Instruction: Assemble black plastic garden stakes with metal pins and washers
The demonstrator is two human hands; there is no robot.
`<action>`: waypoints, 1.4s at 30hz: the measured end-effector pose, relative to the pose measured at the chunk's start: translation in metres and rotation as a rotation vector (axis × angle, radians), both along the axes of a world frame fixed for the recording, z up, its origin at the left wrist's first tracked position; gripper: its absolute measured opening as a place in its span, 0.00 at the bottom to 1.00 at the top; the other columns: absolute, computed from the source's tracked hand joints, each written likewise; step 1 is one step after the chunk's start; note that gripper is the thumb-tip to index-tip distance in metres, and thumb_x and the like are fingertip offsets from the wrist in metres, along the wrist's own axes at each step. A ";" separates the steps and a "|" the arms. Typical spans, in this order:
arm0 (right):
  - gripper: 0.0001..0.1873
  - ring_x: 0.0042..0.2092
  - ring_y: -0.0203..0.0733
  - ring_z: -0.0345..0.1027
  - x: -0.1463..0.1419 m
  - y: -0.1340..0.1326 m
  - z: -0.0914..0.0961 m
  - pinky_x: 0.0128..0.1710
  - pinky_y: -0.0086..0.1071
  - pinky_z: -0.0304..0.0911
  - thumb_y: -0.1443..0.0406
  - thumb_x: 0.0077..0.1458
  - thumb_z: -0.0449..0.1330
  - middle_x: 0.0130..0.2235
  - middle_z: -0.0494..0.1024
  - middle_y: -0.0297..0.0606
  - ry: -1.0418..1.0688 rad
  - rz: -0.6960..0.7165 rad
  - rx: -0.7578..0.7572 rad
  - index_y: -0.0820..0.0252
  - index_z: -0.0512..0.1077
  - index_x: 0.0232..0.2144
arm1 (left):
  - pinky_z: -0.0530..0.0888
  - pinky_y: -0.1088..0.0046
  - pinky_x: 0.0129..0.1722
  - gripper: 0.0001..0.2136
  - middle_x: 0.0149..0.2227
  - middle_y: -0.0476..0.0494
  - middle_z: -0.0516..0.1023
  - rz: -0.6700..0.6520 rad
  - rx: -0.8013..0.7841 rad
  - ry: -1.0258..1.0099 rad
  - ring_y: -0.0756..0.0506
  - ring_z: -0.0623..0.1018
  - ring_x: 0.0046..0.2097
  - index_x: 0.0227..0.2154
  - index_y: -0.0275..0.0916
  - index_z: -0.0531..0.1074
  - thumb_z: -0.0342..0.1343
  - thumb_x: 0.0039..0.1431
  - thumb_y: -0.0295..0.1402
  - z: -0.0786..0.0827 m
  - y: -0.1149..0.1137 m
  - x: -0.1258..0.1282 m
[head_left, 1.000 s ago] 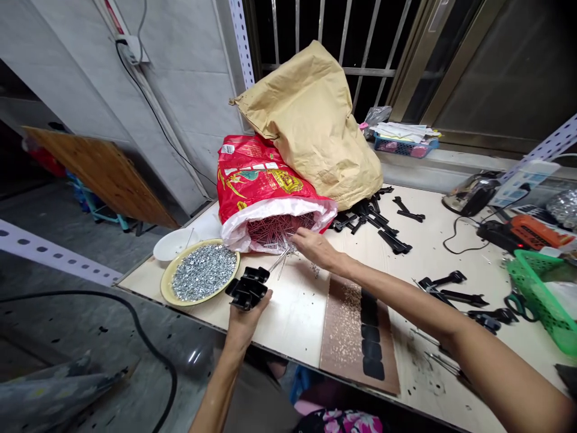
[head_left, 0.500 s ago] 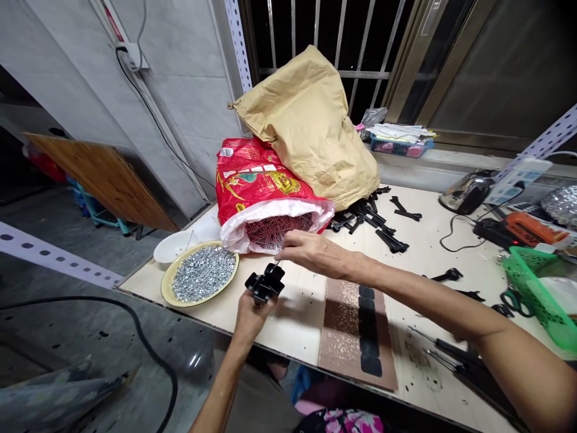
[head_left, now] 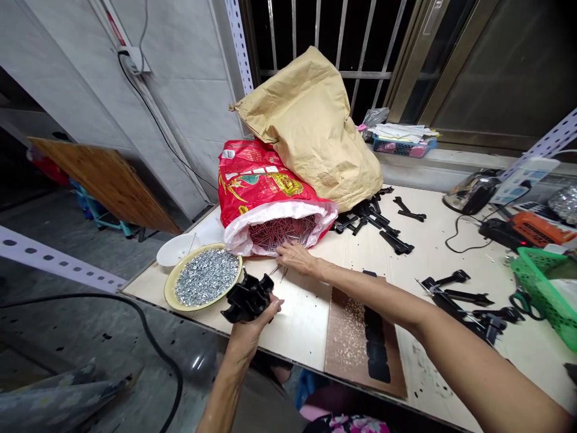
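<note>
My left hand is closed around a bunch of black plastic parts, just in front of the yellow bowl. Small silvery metal pieces fill that yellow bowl. At the mouth of a red and white bag, my right hand has its fingers bent and pressed together on thin metal rods whose ends stick out below. Many reddish-brown thin rods lie inside the bag. The right fingertips are partly hidden.
A large tan sack leans behind the bag. Black plastic pieces lie beyond my right arm. A brown board with black pads is on the table. Scissors and a green basket are at right.
My right hand has moved from above the black parts to the bag's mouth, beside the rods. My left hand has lowered slightly and tilted the black parts toward the yellow bowl.
</note>
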State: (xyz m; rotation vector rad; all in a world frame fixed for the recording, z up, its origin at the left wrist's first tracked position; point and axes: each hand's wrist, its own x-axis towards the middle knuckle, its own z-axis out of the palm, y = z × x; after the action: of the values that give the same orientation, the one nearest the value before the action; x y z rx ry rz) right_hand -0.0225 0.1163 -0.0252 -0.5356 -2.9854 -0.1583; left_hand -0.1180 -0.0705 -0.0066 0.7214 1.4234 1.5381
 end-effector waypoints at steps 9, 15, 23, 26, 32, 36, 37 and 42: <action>0.10 0.39 0.41 0.56 0.028 0.005 0.052 0.39 0.36 0.46 0.64 0.63 0.52 0.37 0.72 0.37 0.194 -0.080 0.018 0.55 0.73 0.37 | 0.72 0.60 0.45 0.16 0.23 0.53 0.70 -0.121 0.049 -0.227 0.50 0.72 0.27 0.35 0.37 0.70 0.65 0.43 0.33 0.001 0.006 -0.014; 0.09 0.39 0.42 0.55 0.036 0.008 0.060 0.37 0.36 0.43 0.64 0.62 0.54 0.35 0.73 0.37 0.127 -0.031 0.033 0.55 0.74 0.34 | 0.70 0.70 0.33 0.17 0.21 0.51 0.71 -0.166 -0.005 -0.230 0.49 0.71 0.26 0.35 0.35 0.69 0.66 0.41 0.34 -0.009 0.018 -0.015; 0.08 0.38 0.39 0.60 0.040 0.006 0.025 0.38 0.33 0.51 0.69 0.59 0.54 0.34 0.73 0.40 0.241 -0.059 -0.184 0.62 0.72 0.30 | 0.68 0.72 0.32 0.19 0.22 0.52 0.71 -0.194 -0.030 -0.203 0.50 0.71 0.26 0.37 0.34 0.67 0.65 0.43 0.33 -0.008 0.014 -0.018; 0.08 0.33 0.34 0.63 0.041 -0.007 0.041 0.35 0.29 0.56 0.69 0.58 0.54 0.32 0.72 0.35 0.573 -0.106 -0.488 0.64 0.69 0.40 | 0.68 0.72 0.32 0.18 0.22 0.51 0.71 -0.207 -0.026 -0.187 0.50 0.71 0.25 0.37 0.34 0.67 0.65 0.44 0.34 -0.007 0.013 -0.018; 0.26 0.30 0.31 0.67 0.027 -0.040 0.075 0.35 0.26 0.63 0.65 0.53 0.59 0.29 0.72 0.28 1.026 0.014 -1.083 0.61 0.59 0.54 | 0.69 0.71 0.32 0.16 0.22 0.50 0.72 -0.251 -0.003 -0.187 0.50 0.72 0.25 0.35 0.34 0.68 0.65 0.43 0.33 -0.005 0.018 -0.007; 0.13 0.33 0.33 0.69 0.018 -0.053 0.074 0.36 0.28 0.63 0.61 0.49 0.64 0.31 0.75 0.33 1.014 -0.013 -1.141 0.63 0.70 0.36 | 0.68 0.72 0.30 0.15 0.21 0.50 0.72 -0.239 0.014 -0.164 0.51 0.71 0.24 0.32 0.34 0.68 0.66 0.42 0.33 0.000 0.019 -0.003; 0.11 0.34 0.33 0.68 0.018 -0.055 0.072 0.37 0.28 0.63 0.61 0.49 0.64 0.32 0.75 0.34 0.991 -0.020 -1.137 0.64 0.71 0.33 | 0.68 0.72 0.30 0.16 0.22 0.50 0.72 -0.229 0.021 -0.161 0.51 0.72 0.24 0.32 0.34 0.68 0.66 0.42 0.33 0.001 0.019 -0.003; 0.07 0.41 0.37 0.67 0.024 -0.058 0.070 0.46 0.33 0.60 0.63 0.50 0.63 0.35 0.74 0.36 0.926 0.004 -1.038 0.62 0.73 0.28 | 0.71 0.71 0.31 0.19 0.28 0.49 0.74 -0.148 0.015 -0.151 0.51 0.73 0.25 0.35 0.34 0.70 0.68 0.38 0.31 -0.001 0.017 -0.006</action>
State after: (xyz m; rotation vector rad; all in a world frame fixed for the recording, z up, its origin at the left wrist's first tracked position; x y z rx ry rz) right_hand 0.0010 0.0583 0.0448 -0.4620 -1.9370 1.2916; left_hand -0.1243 -0.0538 -0.0078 0.6892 1.2208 1.4577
